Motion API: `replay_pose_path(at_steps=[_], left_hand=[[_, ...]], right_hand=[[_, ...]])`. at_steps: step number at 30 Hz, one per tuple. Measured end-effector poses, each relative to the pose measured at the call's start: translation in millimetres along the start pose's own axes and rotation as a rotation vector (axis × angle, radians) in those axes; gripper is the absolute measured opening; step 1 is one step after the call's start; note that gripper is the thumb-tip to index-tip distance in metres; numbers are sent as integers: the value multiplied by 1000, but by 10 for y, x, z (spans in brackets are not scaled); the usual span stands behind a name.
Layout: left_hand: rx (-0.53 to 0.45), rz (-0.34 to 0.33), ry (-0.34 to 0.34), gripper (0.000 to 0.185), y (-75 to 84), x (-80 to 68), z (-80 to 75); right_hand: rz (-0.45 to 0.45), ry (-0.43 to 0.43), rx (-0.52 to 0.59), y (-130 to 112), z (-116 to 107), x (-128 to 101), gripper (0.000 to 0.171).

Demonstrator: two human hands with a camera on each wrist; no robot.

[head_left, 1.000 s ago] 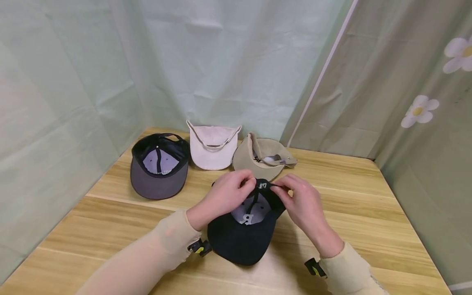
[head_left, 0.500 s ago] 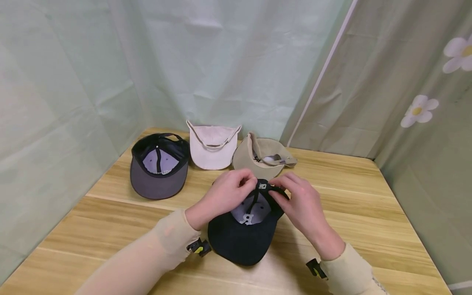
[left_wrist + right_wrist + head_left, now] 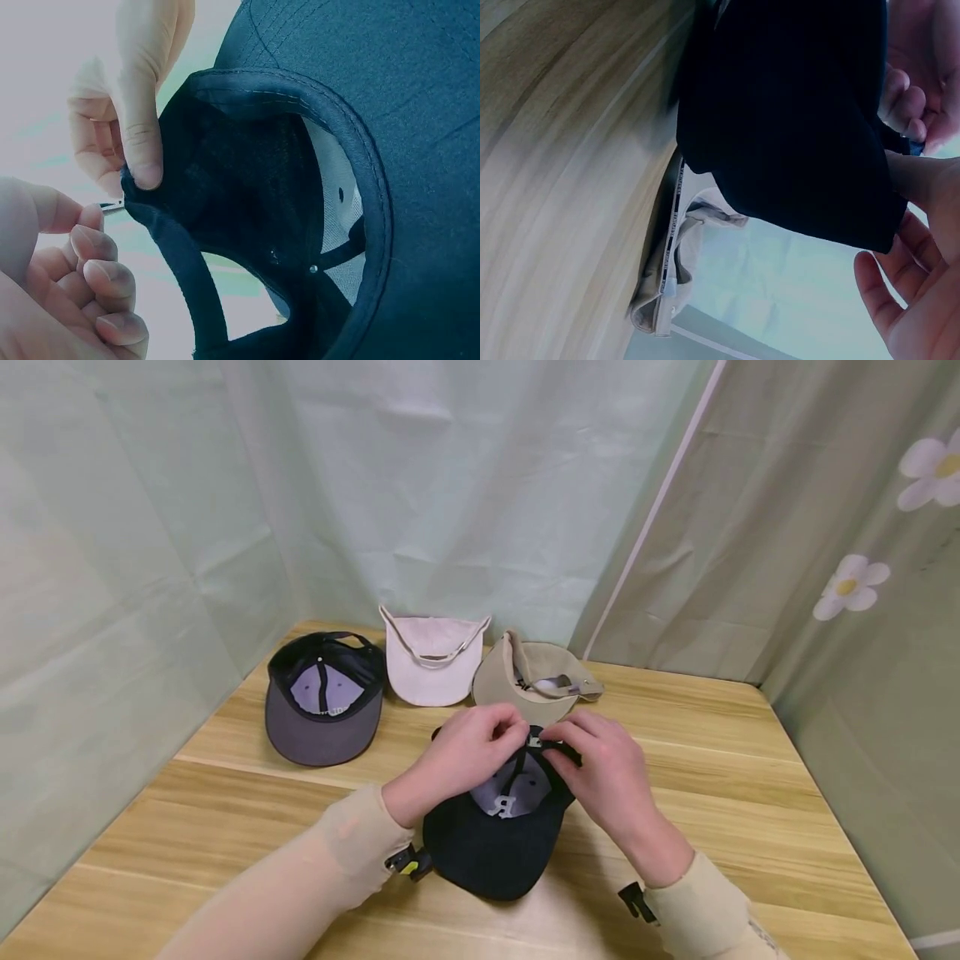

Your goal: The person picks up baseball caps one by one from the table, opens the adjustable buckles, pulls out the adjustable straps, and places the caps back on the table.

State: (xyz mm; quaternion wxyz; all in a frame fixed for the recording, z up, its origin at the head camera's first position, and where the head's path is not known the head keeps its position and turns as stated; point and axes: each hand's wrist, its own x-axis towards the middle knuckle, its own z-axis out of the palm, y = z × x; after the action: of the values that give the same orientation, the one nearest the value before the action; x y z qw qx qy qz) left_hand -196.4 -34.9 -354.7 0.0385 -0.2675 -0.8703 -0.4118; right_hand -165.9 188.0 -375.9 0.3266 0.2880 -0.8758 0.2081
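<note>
A black baseball cap [image 3: 495, 852] is turned underside up, its brim toward me. White stitching shows backwards inside its crown. In the left wrist view, thumb and forefinger of my left hand [image 3: 67, 277] pinch a small shiny metal piece [image 3: 112, 205] at the edge of the cap's back strap [image 3: 187, 277]. My right hand [image 3: 611, 777] pinches the strap close beside it, thumb on the inner side. The strap curves across the cap's rear opening. In the right wrist view, the crown's dark outside hides part of the left hand [image 3: 911, 90].
Along the back of the wooden table [image 3: 712, 760] lie a dark grey cap [image 3: 318, 743], a pale pink cap [image 3: 435, 683] and a beige cap [image 3: 555, 664], all underside up. Curtains [image 3: 480, 485] hang behind and at both sides. The beige cap is just beyond my hands.
My right hand has slid slightly left along the strap, closer to my left hand. The left hand and the black cap have hardly moved.
</note>
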Motion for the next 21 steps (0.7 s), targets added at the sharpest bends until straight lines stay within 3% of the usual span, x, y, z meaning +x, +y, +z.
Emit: replay_pose_path(at_steps=[10, 21], left_hand=[[79, 21, 33, 20, -21, 18, -2], [328, 203, 140, 14, -63, -77, 17]], right_hand=[[-1, 47, -22, 34, 37, -3, 25], [79, 59, -28, 47, 21, -2, 19]])
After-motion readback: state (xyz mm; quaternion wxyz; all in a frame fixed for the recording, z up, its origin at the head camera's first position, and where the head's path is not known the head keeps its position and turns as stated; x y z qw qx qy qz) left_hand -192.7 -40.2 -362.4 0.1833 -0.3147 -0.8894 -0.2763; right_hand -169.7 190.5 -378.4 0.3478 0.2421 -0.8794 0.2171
